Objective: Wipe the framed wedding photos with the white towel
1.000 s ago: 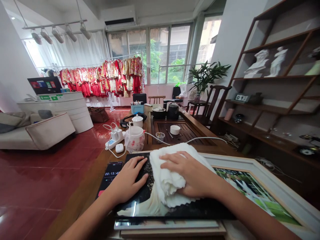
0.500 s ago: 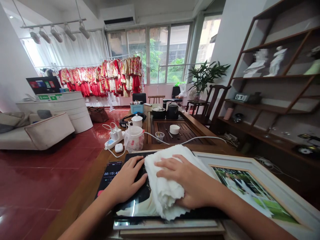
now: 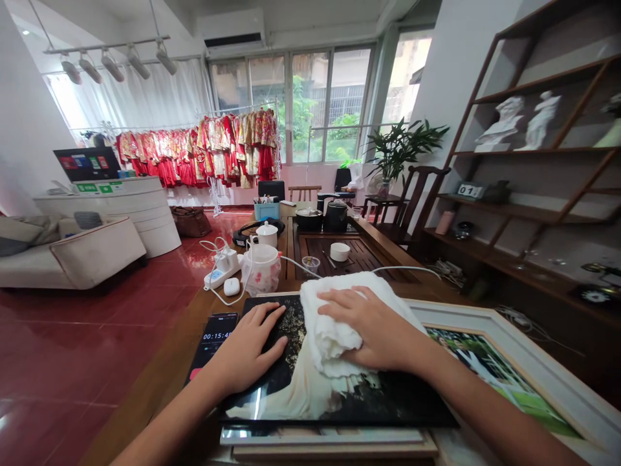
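Fingers spread, my right hand (image 3: 373,330) presses the cloth (image 3: 320,343) onto the photo panel (image 3: 398,401), whose long axis runs across me, while my open left hand (image 3: 247,349) lies flat just beside it.

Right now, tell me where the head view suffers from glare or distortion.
Head view: the windows and white curtain are very bright, nearly washed out; the polished red floor shows glare at lower left; the wide lens bends the wooden shelving at the right edge; the right hand looks sharp, no clear blur.
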A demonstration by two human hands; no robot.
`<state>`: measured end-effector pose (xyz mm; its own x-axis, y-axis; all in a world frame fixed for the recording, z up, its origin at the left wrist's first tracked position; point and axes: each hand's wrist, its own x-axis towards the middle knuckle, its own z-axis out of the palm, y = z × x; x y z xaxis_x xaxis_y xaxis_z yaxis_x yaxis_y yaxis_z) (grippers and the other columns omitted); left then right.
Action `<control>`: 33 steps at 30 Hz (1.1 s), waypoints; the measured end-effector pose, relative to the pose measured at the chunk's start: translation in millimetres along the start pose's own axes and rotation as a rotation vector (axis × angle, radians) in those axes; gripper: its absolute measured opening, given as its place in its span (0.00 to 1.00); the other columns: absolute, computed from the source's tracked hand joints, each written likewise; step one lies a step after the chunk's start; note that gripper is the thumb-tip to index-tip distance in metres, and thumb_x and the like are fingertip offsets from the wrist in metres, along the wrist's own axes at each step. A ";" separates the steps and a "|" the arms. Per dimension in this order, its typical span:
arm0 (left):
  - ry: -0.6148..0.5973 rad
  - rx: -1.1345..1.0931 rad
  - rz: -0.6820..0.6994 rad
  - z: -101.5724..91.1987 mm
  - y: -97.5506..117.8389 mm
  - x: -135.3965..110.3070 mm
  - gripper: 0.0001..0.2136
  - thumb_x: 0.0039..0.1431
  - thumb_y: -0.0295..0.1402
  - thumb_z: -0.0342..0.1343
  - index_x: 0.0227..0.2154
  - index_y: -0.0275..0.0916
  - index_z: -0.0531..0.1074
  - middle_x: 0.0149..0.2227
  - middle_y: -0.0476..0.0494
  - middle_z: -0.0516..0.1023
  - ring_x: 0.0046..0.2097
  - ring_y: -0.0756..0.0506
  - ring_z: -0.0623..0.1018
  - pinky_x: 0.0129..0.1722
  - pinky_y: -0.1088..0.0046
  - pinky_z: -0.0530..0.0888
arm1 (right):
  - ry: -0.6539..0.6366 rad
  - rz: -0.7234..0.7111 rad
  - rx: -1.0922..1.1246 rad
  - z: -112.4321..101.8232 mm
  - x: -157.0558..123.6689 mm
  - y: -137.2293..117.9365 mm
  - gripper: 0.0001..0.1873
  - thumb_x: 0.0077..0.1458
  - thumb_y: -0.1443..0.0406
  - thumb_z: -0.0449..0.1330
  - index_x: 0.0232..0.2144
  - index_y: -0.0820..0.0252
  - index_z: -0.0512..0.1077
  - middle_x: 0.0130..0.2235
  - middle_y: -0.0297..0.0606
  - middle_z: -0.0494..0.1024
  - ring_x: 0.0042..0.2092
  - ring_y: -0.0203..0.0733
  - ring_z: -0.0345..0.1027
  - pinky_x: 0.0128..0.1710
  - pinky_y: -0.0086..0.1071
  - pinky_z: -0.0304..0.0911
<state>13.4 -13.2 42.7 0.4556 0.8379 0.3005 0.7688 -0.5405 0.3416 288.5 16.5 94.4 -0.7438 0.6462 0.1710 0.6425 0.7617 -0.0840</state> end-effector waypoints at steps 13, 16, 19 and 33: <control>0.000 -0.001 0.007 0.9 -0.4 4.8 0.23 0.68 0.41 0.47 0.63 0.45 0.58 0.64 0.42 0.61 0.63 0.40 0.63 0.63 0.57 0.61 | -0.020 -0.085 0.071 -0.4 1.9 -8.6 0.31 0.44 0.60 0.63 0.53 0.51 0.67 0.63 0.42 0.63 0.61 0.56 0.57 0.60 0.56 0.45; -0.010 0.002 -0.005 0.4 -0.1 0.7 0.23 0.68 0.42 0.47 0.64 0.45 0.57 0.64 0.42 0.60 0.63 0.40 0.62 0.64 0.57 0.61 | 0.004 -0.024 0.036 0.5 1.7 0.8 0.31 0.45 0.60 0.63 0.53 0.51 0.67 0.63 0.44 0.63 0.60 0.57 0.58 0.59 0.56 0.47; -0.003 -0.003 -0.002 0.0 0.0 -0.7 0.23 0.68 0.41 0.47 0.64 0.45 0.57 0.64 0.42 0.60 0.63 0.40 0.63 0.63 0.57 0.61 | 0.019 -0.002 0.027 1.1 1.7 3.5 0.31 0.44 0.60 0.64 0.54 0.52 0.67 0.63 0.44 0.63 0.60 0.58 0.58 0.58 0.58 0.47; -0.002 0.005 0.027 0.8 -0.2 8.2 0.21 0.68 0.39 0.48 0.62 0.45 0.59 0.63 0.42 0.60 0.63 0.40 0.62 0.63 0.56 0.61 | -0.044 -0.162 0.179 -1.9 3.0 -15.8 0.29 0.44 0.59 0.62 0.51 0.48 0.68 0.63 0.39 0.63 0.60 0.54 0.59 0.61 0.54 0.42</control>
<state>17.3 -6.2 44.3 0.4770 0.8234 0.3073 0.7585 -0.5623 0.3295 276.5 6.4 98.1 -0.8441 0.5136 0.1539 0.4744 0.8492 -0.2319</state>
